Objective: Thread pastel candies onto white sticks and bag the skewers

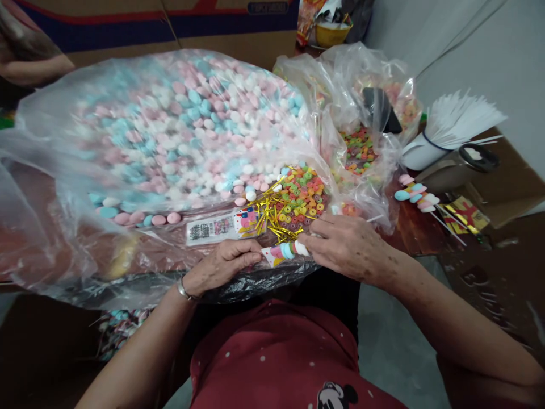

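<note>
A candy skewer in a small printed clear bag [286,251] lies level between my hands, near the table's front edge. My left hand [227,262] pinches the bag's printed end between thumb and fingers. My right hand [344,245] is closed around the other end, and its fingers hide that part. Just beyond sit gold twist ties [269,215] in a loose heap, beside a pile of colourful ring gummies [303,196]. To the left, a stack of flat printed bags [210,228] rests on the plastic.
A big clear plastic bag of pink, blue and white marshmallows [191,125] covers the table's left and middle. More gummy bags [361,147] stand right, near a mug of white sticks [430,149], a lidded cup [451,170] and finished skewers [417,193]. Another person's arm [36,69] shows at upper left.
</note>
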`<state>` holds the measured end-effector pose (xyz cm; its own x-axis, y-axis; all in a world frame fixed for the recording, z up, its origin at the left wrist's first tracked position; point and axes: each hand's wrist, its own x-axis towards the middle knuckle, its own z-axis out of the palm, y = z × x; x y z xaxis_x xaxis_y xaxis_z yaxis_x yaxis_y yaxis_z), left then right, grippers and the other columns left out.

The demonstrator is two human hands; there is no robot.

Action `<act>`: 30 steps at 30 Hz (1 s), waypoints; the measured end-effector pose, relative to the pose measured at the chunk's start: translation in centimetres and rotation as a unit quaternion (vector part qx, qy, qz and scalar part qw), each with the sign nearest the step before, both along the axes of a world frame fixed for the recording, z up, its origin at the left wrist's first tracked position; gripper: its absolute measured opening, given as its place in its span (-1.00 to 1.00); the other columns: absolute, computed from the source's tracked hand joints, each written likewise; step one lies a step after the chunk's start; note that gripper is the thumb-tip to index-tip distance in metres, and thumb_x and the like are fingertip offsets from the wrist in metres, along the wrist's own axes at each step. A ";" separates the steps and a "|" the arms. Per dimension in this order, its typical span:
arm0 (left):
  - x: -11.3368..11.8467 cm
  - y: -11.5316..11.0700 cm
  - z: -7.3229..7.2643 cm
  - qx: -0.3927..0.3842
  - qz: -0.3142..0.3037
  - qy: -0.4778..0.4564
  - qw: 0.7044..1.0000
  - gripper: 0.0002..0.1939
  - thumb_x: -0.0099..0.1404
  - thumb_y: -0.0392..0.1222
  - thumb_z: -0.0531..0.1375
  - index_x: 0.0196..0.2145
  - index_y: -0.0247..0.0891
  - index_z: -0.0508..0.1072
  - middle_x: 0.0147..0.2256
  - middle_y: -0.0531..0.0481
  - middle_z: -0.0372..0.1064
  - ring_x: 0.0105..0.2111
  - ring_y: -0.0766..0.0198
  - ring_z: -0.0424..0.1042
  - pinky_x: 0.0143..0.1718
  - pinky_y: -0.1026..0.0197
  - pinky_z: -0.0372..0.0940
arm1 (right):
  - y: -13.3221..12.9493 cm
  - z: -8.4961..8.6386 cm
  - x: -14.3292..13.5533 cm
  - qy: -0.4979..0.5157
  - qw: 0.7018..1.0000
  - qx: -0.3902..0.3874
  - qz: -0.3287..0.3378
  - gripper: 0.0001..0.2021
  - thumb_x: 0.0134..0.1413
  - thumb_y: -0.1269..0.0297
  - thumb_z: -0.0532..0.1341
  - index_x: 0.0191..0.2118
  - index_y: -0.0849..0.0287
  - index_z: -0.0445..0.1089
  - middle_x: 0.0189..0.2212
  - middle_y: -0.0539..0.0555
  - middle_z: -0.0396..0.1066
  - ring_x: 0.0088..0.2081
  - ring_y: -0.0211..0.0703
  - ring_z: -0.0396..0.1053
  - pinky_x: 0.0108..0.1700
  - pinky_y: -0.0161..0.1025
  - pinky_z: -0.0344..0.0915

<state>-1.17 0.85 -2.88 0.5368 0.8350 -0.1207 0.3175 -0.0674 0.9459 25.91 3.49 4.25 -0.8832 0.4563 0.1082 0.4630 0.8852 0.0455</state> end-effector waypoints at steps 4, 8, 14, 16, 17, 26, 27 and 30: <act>0.2 0.1 0.7 -0.004 -0.032 0.010 0.999 -0.70 0.33 -0.06 0.11 -0.44 -0.30 0.45 -0.55 0.09 0.25 -0.53 0.39 0.17 -0.53 0.38 0.08 | 0.2 -0.1 0.3 -0.004 1.000 -0.030 0.003 -0.82 0.26 0.33 0.09 -0.21 0.18 0.44 -0.39 0.06 0.38 -0.31 -0.16 0.24 -0.29 -0.22 0.10; 0.3 0.2 1.3 -0.008 -0.033 0.020 0.999 -0.71 0.32 -0.05 0.11 -0.41 -0.30 0.46 -0.53 0.09 0.25 -0.51 0.38 0.17 -0.50 0.37 0.09 | 0.4 -0.2 0.3 0.021 0.996 -0.090 -0.009 -0.80 0.26 0.35 0.06 -0.21 0.20 0.44 -0.40 0.06 0.38 -0.32 -0.20 0.26 -0.28 -0.25 0.13; 0.5 0.1 1.3 -0.036 -0.030 0.047 0.998 -0.70 0.32 -0.02 0.09 -0.39 -0.30 0.45 -0.51 0.10 0.23 -0.49 0.37 0.16 -0.48 0.36 0.07 | 0.3 -0.8 0.0 0.043 0.992 -0.103 -0.054 -0.80 0.23 0.38 0.07 -0.29 0.22 0.44 -0.41 0.05 0.38 -0.37 -0.24 0.26 -0.34 -0.28 0.09; 0.5 0.2 1.1 -0.020 -0.021 0.057 0.998 -0.70 0.32 -0.03 0.08 -0.40 -0.29 0.44 -0.51 0.09 0.23 -0.48 0.37 0.17 -0.47 0.35 0.08 | 0.3 -0.9 0.1 0.047 0.992 -0.103 -0.051 -0.80 0.23 0.39 0.06 -0.29 0.22 0.44 -0.41 0.05 0.38 -0.37 -0.24 0.26 -0.34 -0.28 0.09; 0.4 0.3 1.1 -0.010 -0.013 0.064 0.998 -0.70 0.32 -0.04 0.08 -0.41 -0.29 0.43 -0.51 0.09 0.23 -0.48 0.36 0.18 -0.47 0.35 0.09 | 0.4 -0.9 0.2 0.049 0.993 -0.100 -0.047 -0.79 0.23 0.39 0.05 -0.29 0.22 0.44 -0.41 0.06 0.38 -0.37 -0.23 0.26 -0.33 -0.27 0.10; 0.4 0.4 1.4 -0.012 -0.029 0.072 0.997 -0.71 0.32 -0.05 0.08 -0.39 -0.29 0.45 -0.50 0.08 0.28 -0.47 0.35 0.21 -0.45 0.35 0.10 | 0.4 -0.9 0.5 0.034 0.993 -0.107 -0.022 -0.79 0.24 0.37 0.06 -0.28 0.21 0.46 -0.41 0.06 0.39 -0.35 -0.21 0.27 -0.32 -0.26 0.10; 0.5 0.5 1.5 -0.022 -0.044 0.066 0.997 -0.71 0.32 -0.05 0.08 -0.39 -0.29 0.45 -0.49 0.08 0.29 -0.46 0.35 0.21 -0.45 0.35 0.11 | 0.5 -1.0 0.5 0.041 0.992 -0.116 -0.031 -0.79 0.22 0.37 0.07 -0.29 0.21 0.46 -0.42 0.06 0.40 -0.36 -0.22 0.27 -0.34 -0.26 0.09; 0.6 0.6 1.7 -0.035 -0.068 0.059 0.995 -0.70 0.32 -0.04 0.08 -0.40 -0.30 0.46 -0.50 0.08 0.29 -0.47 0.35 0.21 -0.44 0.34 0.12 | 0.7 -1.1 0.5 0.055 0.988 -0.138 -0.032 -0.79 0.19 0.40 0.07 -0.34 0.21 0.45 -0.45 0.04 0.40 -0.41 -0.26 0.25 -0.38 -0.28 0.05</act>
<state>-0.54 1.44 -1.16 0.6224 0.7434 -0.2449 0.4196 -0.0528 0.9062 26.37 4.16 3.10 -0.8418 0.5358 0.0661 0.5065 0.8262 -0.2467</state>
